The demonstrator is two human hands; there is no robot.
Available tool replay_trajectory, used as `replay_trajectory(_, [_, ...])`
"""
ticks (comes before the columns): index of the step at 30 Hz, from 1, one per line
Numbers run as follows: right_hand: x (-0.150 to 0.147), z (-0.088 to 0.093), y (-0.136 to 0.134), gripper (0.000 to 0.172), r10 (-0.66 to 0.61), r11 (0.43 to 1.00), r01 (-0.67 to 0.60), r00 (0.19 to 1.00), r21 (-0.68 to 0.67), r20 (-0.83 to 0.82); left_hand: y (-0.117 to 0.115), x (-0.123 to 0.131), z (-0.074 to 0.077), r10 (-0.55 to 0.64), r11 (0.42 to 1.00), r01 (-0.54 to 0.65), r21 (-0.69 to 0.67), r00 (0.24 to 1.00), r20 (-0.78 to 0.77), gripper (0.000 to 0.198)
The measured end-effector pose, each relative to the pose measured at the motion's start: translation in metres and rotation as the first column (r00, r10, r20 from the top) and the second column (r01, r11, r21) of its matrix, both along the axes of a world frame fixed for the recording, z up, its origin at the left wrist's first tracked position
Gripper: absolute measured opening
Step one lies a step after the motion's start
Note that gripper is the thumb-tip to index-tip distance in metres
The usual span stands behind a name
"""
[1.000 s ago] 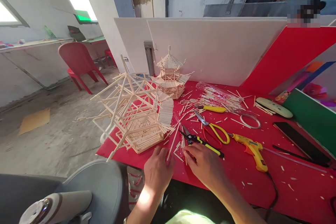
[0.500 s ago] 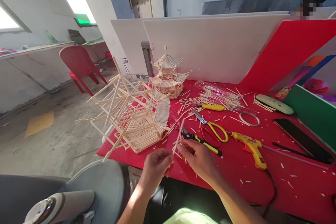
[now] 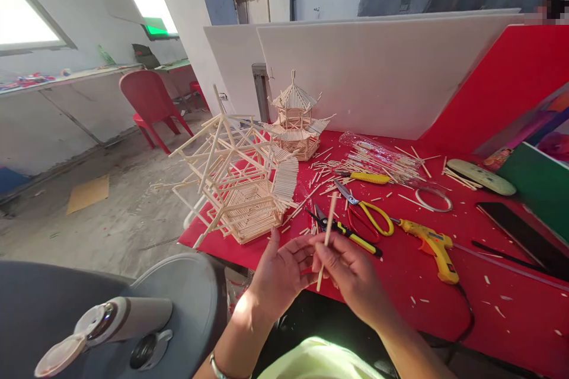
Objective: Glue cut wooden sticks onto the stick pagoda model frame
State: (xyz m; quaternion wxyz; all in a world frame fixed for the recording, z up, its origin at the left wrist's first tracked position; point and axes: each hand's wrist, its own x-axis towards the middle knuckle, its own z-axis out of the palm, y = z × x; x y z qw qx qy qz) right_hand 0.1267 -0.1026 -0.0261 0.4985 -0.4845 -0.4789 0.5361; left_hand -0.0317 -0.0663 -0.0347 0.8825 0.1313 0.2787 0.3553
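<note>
My right hand (image 3: 351, 275) pinches a thin wooden stick (image 3: 328, 225) and holds it nearly upright over the front edge of the red table (image 3: 444, 302). My left hand (image 3: 280, 272) is beside it, fingers curled, fingertips touching the lower part of the same stick. Just beyond the hands lie black-and-yellow cutters (image 3: 344, 231). An unfinished stick-built pagoda frame (image 3: 235, 177) stands at the table's left corner. A smaller finished pagoda model (image 3: 297, 124) sits behind it.
Yellow scissors (image 3: 367, 210), a yellow glue gun (image 3: 433, 246), a yellow knife (image 3: 364, 177), a bag of sticks (image 3: 377, 160), a tape ring (image 3: 433, 198) and a phone (image 3: 518, 234) lie on the table among loose stick pieces. A grey stool (image 3: 178, 302) with a flask (image 3: 106, 331) stands lower left.
Both hands lifted off the table, picking up a stick. The stick now stands more upright and higher, between the two hands.
</note>
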Motion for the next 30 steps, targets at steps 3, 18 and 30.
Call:
replay_trajectory(3, [-0.015, 0.001, -0.008, 0.024, 0.110, 0.979, -0.146, 0.966, 0.140, 0.235, -0.003, 0.005, 0.006, 0.002, 1.000, 0.000, 0.027, 0.998, -0.057, 0.073])
replay_trajectory(18, [-0.043, -0.008, -0.017, 0.023, 0.074, 0.957, -0.167, 0.931, 0.236, 0.357, -0.003, 0.014, 0.005, 0.105, 0.994, -0.104, 0.036, 0.993, -0.048, 0.069])
replay_trajectory(30, [-0.007, 0.014, -0.018, 0.046, 0.210, 0.962, -0.271, 0.820, 0.038, 0.533, -0.026, 0.003, 0.019, 0.393, 0.859, -0.160, 0.487, 0.816, -0.425, 0.033])
